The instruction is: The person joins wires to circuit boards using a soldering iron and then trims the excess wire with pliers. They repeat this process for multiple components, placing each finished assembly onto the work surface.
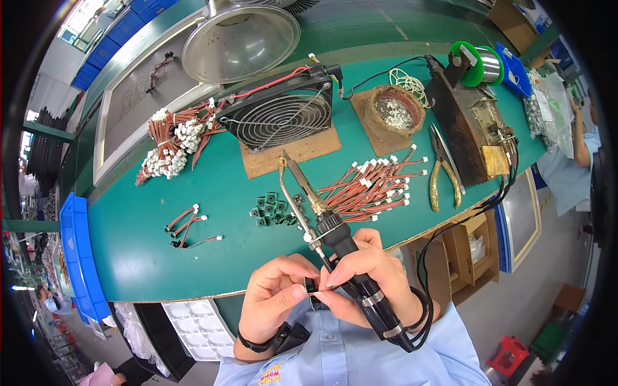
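My right hand [370,276] is closed around a black soldering iron [341,241], whose metal tip points up and away over the bench, with a thin brass tube clamped alongside. My left hand [275,297] pinches a small black part [311,284] close to my shirt. The right thumb and fingertips meet the left ones at this part, so much of it is covered. Beyond the hands lie small green circuit boards with black parts [269,209] and a pile of red-brown wire leads with white connectors [370,190]. Several leads with black ends [183,228] lie apart at left.
A fan with a wire guard [283,116] stands at the back beside a bundle of leads [170,145]. To the right are a round solder-scrap dish [394,112], pliers [443,170], a solder spool [479,65] and its metal unit. A blue bin [84,257] sits at the left edge.
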`<state>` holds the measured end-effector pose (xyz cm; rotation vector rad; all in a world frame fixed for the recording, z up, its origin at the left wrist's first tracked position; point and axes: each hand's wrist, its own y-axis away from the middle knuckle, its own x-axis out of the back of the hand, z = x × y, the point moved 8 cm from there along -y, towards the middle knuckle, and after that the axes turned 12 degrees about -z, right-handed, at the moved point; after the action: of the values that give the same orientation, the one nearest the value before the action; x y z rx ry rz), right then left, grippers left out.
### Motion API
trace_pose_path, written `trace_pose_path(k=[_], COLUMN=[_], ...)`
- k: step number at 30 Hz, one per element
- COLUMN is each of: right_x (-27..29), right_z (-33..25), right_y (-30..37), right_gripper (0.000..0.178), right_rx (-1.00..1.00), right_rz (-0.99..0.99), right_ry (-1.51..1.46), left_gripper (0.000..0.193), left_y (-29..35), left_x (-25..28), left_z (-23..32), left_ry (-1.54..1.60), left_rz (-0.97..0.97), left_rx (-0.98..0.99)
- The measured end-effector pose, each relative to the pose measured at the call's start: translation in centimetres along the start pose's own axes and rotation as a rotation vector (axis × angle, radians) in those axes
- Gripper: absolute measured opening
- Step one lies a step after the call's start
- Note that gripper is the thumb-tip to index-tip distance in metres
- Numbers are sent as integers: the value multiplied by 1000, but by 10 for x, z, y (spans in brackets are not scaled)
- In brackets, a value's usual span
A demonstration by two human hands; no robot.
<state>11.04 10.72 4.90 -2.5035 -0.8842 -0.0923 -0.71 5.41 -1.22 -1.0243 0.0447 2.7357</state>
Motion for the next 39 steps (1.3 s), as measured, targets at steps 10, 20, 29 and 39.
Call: trace_pose_path(k=[10,20,29,39], right_x=[3,6,14,36], right_z=[9,16,12,9], right_y=[4,10,9,62], right_gripper=[35,38,35,64], right_rx=[-45,-104,-53,24], right_rz=[-37,35,26,-24], right_ry=[-54,-61,93,320], left_gripper=[11,13,17,12], left_y=[-1,-7,-11,-12], left_x=[0,-2,2,30], left_z=[2,-1,-3,13], left_ry=[-30,5,-6,-237], left_rz=[0,61,188,301], left_rx=[99,68,95,-150])
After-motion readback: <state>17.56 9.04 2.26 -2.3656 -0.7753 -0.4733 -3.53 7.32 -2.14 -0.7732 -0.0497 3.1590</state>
